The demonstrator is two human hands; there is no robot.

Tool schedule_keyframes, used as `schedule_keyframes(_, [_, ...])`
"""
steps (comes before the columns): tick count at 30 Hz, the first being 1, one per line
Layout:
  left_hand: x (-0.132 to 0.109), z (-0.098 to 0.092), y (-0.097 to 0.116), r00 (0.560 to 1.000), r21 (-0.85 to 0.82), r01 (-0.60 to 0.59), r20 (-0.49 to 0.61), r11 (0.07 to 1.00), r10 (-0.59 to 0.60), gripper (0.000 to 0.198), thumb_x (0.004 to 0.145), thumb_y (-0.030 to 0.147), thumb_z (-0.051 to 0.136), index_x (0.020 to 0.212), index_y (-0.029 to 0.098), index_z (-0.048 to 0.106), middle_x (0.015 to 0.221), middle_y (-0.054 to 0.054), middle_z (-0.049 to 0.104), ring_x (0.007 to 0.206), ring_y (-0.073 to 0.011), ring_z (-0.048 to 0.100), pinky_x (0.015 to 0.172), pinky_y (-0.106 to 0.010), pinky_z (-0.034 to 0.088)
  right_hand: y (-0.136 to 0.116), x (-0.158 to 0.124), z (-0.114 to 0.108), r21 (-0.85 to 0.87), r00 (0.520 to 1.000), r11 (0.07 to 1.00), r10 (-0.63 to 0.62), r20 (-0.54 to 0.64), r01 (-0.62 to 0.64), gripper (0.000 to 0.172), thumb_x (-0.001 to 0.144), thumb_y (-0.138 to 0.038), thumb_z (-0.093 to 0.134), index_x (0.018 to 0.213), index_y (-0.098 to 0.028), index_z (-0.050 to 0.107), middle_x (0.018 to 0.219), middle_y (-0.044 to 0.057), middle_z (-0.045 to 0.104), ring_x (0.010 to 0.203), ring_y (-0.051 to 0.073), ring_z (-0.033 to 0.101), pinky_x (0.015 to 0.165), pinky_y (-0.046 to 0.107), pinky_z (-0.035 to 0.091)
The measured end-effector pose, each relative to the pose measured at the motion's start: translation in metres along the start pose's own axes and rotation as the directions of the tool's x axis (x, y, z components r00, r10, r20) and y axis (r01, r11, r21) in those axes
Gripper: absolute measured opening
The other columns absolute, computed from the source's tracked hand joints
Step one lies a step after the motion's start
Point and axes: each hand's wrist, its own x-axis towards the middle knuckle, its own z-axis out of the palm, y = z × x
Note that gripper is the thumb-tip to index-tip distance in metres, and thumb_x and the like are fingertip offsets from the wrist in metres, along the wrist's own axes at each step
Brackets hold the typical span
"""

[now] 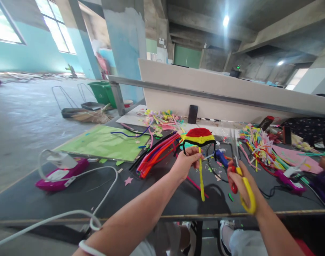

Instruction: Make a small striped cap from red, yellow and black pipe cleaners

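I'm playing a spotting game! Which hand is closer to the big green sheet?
Left. The left hand is right of the green sheet, past the colourful bundle; the right hand is even farther right.

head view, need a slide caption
Left hand holds a red, yellow and black craft, right hand scissors, over a table

Daylight blazed through the window (58,28) at ten o'clock, its panes washed out, and left pale glare on the floor (31,101) at nine. A ceiling lamp (226,21) flared at one o'clock against the dim, grey ceiling (260,17). Soft shadow darkened the table (151,199) between four and five o'clock. Toward four, motion blur smeared the right hand (243,185) and the scissors (239,171). Wide-angle distortion tilted the pillar (77,39) near ten o'clock.
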Motion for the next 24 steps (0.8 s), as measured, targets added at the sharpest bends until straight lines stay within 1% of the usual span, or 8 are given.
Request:
schedule_keyframes(2, [0.002, -0.001, 0.001, 1.0, 0.037, -0.025, 0.004, 0.999, 0.025, 0.028, 0.07, 0.033, 0.073, 0.086, 0.013, 0.062, 0.072, -0.003, 0.065, 0.04, -0.0064, 0.051, 0.041, -0.02, 0.037, -0.013, -0.014, -0.003, 0.326, 0.959, 0.927, 0.098, 0.266, -0.185, 0.03, 0.077, -0.033, 0.054, 0.105, -0.025, 0.045, 0.071, -0.002, 0.053, 0.048, 0.012, 0.047, 0.044, 0.024, 0.038])
schedule_keyframes(3, [0.002, 0.0, 0.001, 0.999, 0.054, -0.034, 0.009, 0.998, 0.034, 0.028, 0.069, 0.034, 0.073, 0.084, 0.013, 0.061, 0.07, -0.003, 0.065, 0.039, -0.0067, 0.05, 0.041, -0.02, 0.037, -0.019, -0.022, -0.003, 0.417, 0.913, 0.87, 0.086, 0.398, -0.263, 0.029, 0.078, -0.033, 0.052, 0.106, -0.025, 0.045, 0.073, -0.001, 0.054, 0.051, 0.011, 0.048, 0.046, 0.024, 0.04])
schedule_keyframes(5, [0.003, 0.001, 0.0, 0.999, 0.091, -0.049, 0.018, 0.995, 0.048, 0.027, 0.069, 0.034, 0.073, 0.081, 0.013, 0.061, 0.066, -0.001, 0.064, 0.039, -0.0072, 0.049, 0.041, -0.021, 0.038, -0.028, -0.037, 0.002, 0.457, 0.797, 0.789, 0.067, 0.601, -0.411, 0.029, 0.078, -0.032, 0.054, 0.105, -0.023, 0.046, 0.076, 0.0, 0.055, 0.052, 0.01, 0.048, 0.048, 0.023, 0.04])
schedule_keyframes(8, [0.0, 0.004, -0.001, 0.999, 0.126, -0.05, -0.001, 0.991, 0.05, 0.026, 0.067, 0.033, 0.074, 0.081, 0.013, 0.062, 0.064, -0.002, 0.064, 0.043, -0.0083, 0.051, 0.045, -0.022, 0.039, -0.033, -0.049, 0.016, 0.422, 0.657, 0.735, 0.043, 0.753, -0.531, 0.028, 0.075, -0.032, 0.057, 0.098, -0.019, 0.049, 0.072, -0.001, 0.053, 0.048, 0.008, 0.045, 0.045, 0.022, 0.038])
schedule_keyframes(10, [-0.003, 0.007, -0.001, 0.999, 0.129, -0.032, -0.001, 0.991, 0.032, 0.028, 0.065, 0.032, 0.076, 0.082, 0.014, 0.062, 0.067, -0.003, 0.066, 0.045, -0.0091, 0.052, 0.046, -0.022, 0.039, -0.032, -0.05, 0.025, 0.411, 0.608, 0.704, 0.038, 0.793, -0.58, 0.027, 0.073, -0.032, 0.058, 0.095, -0.018, 0.05, 0.069, -0.002, 0.052, 0.046, 0.007, 0.043, 0.043, 0.021, 0.038])
schedule_keyframes(16, [-0.01, 0.016, 0.0, 0.999, 0.081, 0.001, -0.05, 0.997, 0.003, 0.033, 0.061, 0.033, 0.078, 0.083, 0.016, 0.06, 0.069, -0.004, 0.067, 0.047, -0.0111, 0.054, 0.048, -0.024, 0.041, -0.04, -0.045, 0.037, 0.47, 0.598, 0.601, 0.016, 0.801, -0.646, 0.029, 0.072, -0.032, 0.058, 0.096, -0.019, 0.051, 0.067, -0.003, 0.05, 0.045, 0.005, 0.039, 0.042, 0.019, 0.036])
schedule_keyframes(20, [-0.01, 0.017, 0.0, 1.0, 0.057, 0.006, -0.002, 0.998, -0.005, 0.033, 0.063, 0.034, 0.078, 0.084, 0.016, 0.06, 0.07, -0.004, 0.067, 0.046, -0.0113, 0.054, 0.047, -0.024, 0.04, -0.046, -0.048, 0.04, 0.458, 0.587, 0.568, 0.056, 0.808, -0.684, 0.026, 0.071, -0.03, 0.058, 0.093, -0.019, 0.052, 0.064, -0.004, 0.051, 0.044, 0.006, 0.04, 0.039, 0.018, 0.036])
schedule_keyframes(24, [-0.009, 0.017, 0.002, 1.0, 0.048, 0.001, 0.024, 0.999, -0.002, 0.031, 0.063, 0.035, 0.077, 0.08, 0.016, 0.06, 0.068, -0.004, 0.066, 0.044, -0.0105, 0.052, 0.045, -0.024, 0.038, -0.034, -0.051, 0.044, 0.449, 0.56, 0.518, 0.072, 0.825, -0.728, 0.028, 0.069, -0.031, 0.06, 0.093, -0.02, 0.051, 0.063, -0.004, 0.052, 0.042, 0.006, 0.041, 0.038, 0.018, 0.037])
